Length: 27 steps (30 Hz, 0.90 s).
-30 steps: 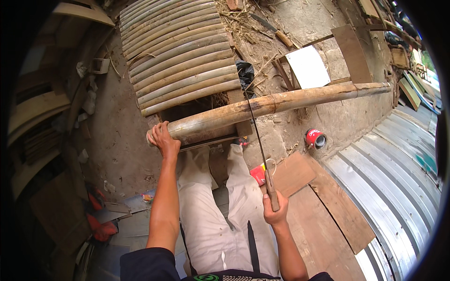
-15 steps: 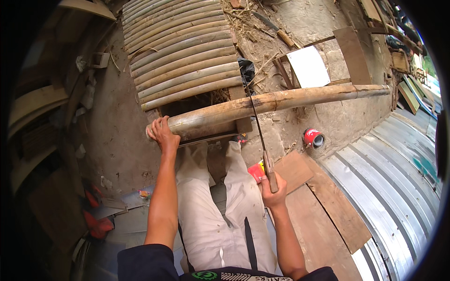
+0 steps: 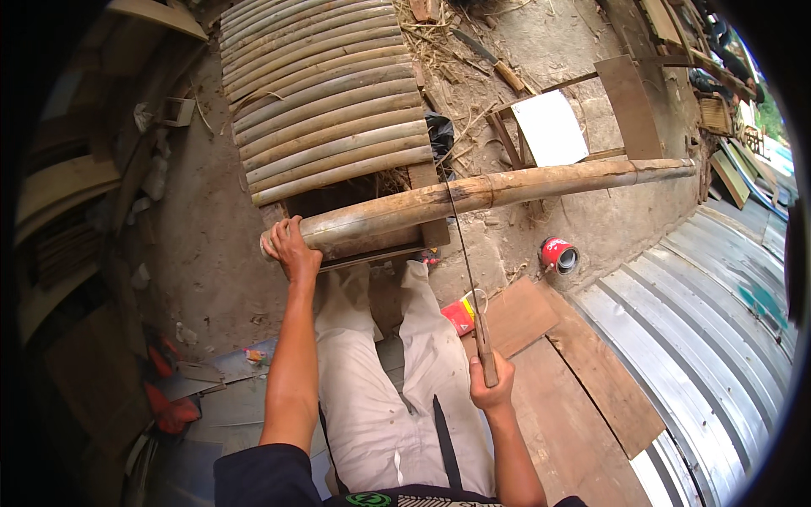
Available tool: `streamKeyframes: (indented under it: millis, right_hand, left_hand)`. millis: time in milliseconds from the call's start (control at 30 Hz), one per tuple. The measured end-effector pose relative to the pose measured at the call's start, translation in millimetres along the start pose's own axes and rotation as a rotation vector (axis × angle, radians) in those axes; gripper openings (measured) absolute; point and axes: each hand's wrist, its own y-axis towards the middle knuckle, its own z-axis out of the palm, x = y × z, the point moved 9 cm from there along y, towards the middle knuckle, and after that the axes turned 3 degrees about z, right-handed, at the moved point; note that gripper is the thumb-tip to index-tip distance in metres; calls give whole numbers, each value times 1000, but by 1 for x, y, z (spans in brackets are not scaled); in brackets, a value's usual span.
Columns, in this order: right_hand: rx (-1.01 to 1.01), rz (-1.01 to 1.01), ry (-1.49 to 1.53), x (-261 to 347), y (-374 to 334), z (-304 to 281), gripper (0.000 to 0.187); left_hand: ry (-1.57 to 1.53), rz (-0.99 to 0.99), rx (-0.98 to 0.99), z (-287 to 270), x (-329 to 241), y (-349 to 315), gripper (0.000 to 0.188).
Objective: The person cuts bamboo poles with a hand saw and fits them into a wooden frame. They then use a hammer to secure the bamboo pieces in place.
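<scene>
A thick bamboo pole lies crosswise over the near end of a wooden frame, its thinner end reaching far to the right. Around the pole's left end my left hand is closed, gripping it. My right hand is wrapped round the wooden handle of a hand saw. The saw's narrow dark blade crosses the pole just right of the frame, touching it; the cut's depth cannot be made out. Beyond the pole, a row of bamboo slats covers the frame, leaving a gap at the near end.
A red can stands right of the saw, beside corrugated metal sheets. Wooden boards lie by my right arm. A red packet is near the blade. Farther off are a large knife and a white panel.
My right hand has drawn the saw back toward me, so the handle sits lower. My left hand keeps its grip on the pole; the view has shifted slightly.
</scene>
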Motion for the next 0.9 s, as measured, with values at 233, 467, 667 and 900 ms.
streamKeyframes:
  millis: [233, 467, 667, 900]
  right_hand:
    - [-93, 44, 245, -19, 51, 4, 13]
    - [-528, 1, 470, -71, 27, -50, 20]
    - [-845, 70, 408, -145, 51, -62, 25]
    - [-841, 619, 1038, -258, 180, 4, 68]
  left_hand:
    - [18, 22, -20, -1, -1, 5, 63]
    - [19, 25, 10, 4, 2, 3, 63]
    - [14, 26, 15, 0, -1, 5, 64]
    - [21, 38, 26, 1, -5, 2, 67]
